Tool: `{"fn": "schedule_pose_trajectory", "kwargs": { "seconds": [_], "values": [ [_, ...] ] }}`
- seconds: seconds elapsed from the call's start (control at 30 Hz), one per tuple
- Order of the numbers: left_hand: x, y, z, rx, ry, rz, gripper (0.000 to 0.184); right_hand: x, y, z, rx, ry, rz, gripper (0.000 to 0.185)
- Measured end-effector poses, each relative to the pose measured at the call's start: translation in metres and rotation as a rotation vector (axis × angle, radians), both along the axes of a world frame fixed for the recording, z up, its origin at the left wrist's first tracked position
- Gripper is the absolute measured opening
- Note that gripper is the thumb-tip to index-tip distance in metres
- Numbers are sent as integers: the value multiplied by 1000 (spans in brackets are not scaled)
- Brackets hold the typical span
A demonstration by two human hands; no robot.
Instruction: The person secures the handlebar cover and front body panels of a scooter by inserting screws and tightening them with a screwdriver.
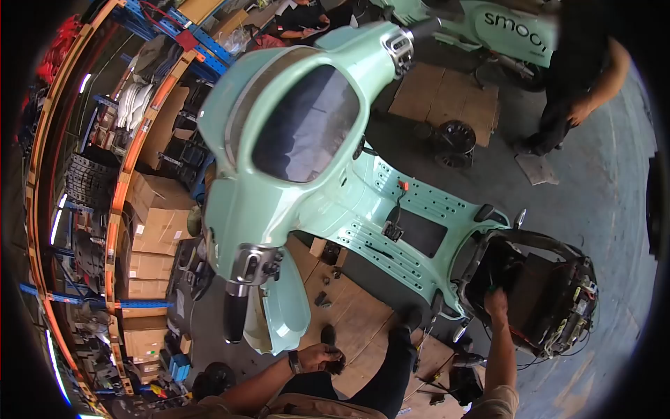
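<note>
A mint-green scooter (272, 202) without its seat fills the middle of the view. My right hand (497, 305) reaches into the open black seat compartment (530, 244) at its rear. Closed fingers there grip a slim tool with a green handle, apparently a screwdriver (491, 288); its tip is lost in the dark. My left hand (321, 357) is curled near my lap, below the handlebar grip (236, 314). Something small and dark shows at its fingers, too unclear to name. On the footboard lies a black connector with a cable (393, 229).
Cardboard (349, 300) with small loose parts covers the floor by my legs. A mint-green body panel (279, 314) stands under the handlebar. Shelves with boxes (157, 230) line the left. Another person (579, 77) stands at upper right beside a second scooter (481, 31).
</note>
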State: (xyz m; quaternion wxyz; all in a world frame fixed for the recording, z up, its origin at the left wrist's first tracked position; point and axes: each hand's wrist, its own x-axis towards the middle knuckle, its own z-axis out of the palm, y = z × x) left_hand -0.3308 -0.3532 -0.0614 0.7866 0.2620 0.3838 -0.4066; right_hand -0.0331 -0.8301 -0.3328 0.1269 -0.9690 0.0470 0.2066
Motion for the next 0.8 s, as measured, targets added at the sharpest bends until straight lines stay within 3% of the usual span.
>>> {"fn": "schedule_pose_trajectory", "kwargs": {
  "seconds": [0.07, 0.1, 0.17, 0.27, 0.37, 0.43, 0.47, 0.5, 0.57, 0.67, 0.77, 0.8],
  "values": [
    [-18, 10, 1, -48, -101, -12, 22, -33, 12, 59, -66, -28, -37, 40],
    [-32, 16, 0, -86, -165, -22, 22, -50, 32, 121, -70, 37, -69, 39],
    [-58, 31, 5, -30, -215, 3, 21, -96, 52, 172, -123, 24, -129, 43],
    [-99, 69, 15, -70, -394, 182, 24, -185, 90, 230, -21, -17, -202, 41],
    [-140, 117, 30, -72, -357, 241, 19, -282, 122, 229, 246, -4, -189, 42],
    [-164, 144, 54, 78, -221, 404, 18, -348, 180, 267, 326, -94, -91, 38],
    [-178, 158, 56, 102, -184, 549, 18, -379, 219, 312, 398, -38, -88, 41],
    [-193, 172, 45, 134, -141, 694, 18, -403, 256, 351, 468, 20, -87, 44],
    [-229, 215, 3, 193, -226, 739, 19, -449, 302, 375, 514, 49, 58, 45],
    [-234, 248, 29, 172, -190, 904, 21, -477, 364, 434, 479, 158, 239, 43],
    [-196, 262, 76, 163, -260, 1059, 23, -477, 403, 464, 653, -31, 406, 41],
    [-181, 270, 97, 126, -360, 994, 25, -470, 415, 479, 647, -13, 414, 41]
  ]
}}
